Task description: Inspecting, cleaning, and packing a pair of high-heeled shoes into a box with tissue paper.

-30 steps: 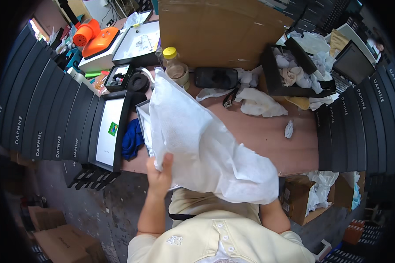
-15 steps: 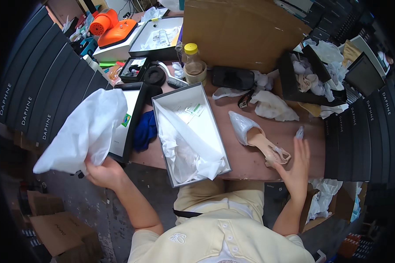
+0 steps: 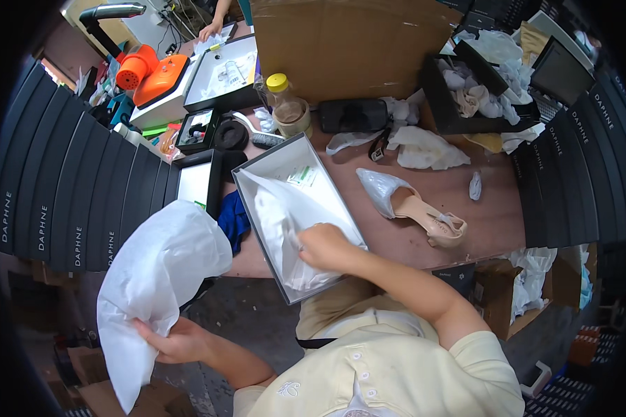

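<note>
A large bundle of white tissue paper [image 3: 163,267] is gripped at its lower part by my left hand [image 3: 181,339], off the table's front left edge. Something dark sticks out behind it near my wrist; whatever the paper wraps is hidden. My right hand [image 3: 325,247] is inside the open white shoe box [image 3: 330,184], its fingers closed on the crumpled white tissue [image 3: 277,226] lining it. Right of the box lies a beige slingback shoe [image 3: 424,212] on its own, its pointed toe covered in a pale wrap.
Stacks of dark shoe boxes [image 3: 69,181] flank the table on the left and right [image 3: 577,167]. Behind stand a jar with a yellow lid [image 3: 289,111], a black phone-like case [image 3: 353,115] and a cardboard panel [image 3: 348,48]. Another person's hand [image 3: 211,29] shows at the far left.
My right hand has moved left from beside the shoe into the box and closed on the tissue. My left hand has come lower and nearer, swinging the white bundle more upright.
</note>
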Tool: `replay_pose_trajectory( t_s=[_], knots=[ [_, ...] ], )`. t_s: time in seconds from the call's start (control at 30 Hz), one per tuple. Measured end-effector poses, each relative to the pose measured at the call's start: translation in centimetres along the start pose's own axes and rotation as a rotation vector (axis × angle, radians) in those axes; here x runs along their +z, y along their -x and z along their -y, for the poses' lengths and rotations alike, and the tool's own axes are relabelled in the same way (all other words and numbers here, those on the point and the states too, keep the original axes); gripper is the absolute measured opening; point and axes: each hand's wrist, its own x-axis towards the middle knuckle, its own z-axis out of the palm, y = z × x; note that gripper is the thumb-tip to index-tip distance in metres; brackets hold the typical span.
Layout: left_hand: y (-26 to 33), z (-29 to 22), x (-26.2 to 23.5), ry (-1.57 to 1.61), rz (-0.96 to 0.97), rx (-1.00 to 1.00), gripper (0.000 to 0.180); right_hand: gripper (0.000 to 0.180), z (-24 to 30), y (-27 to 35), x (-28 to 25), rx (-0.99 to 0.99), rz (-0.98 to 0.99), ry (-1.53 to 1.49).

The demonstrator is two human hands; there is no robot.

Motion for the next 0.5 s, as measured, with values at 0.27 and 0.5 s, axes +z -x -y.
replay_pose_trajectory(
  t_s=[0.27,0.5],
  knots=[
    [5.5,2.4,3.0,-0.224,0.387,-0.197,0.034,0.024,-5.5,3.9,-7.1,0.535,-0.162,-1.353],
    [13.8,7.9,0.1,-0.848,2.268,0.686,0.042,0.029,-3.2,10.2,-15.1,0.421,-0.558,-1.178]
  ],
)
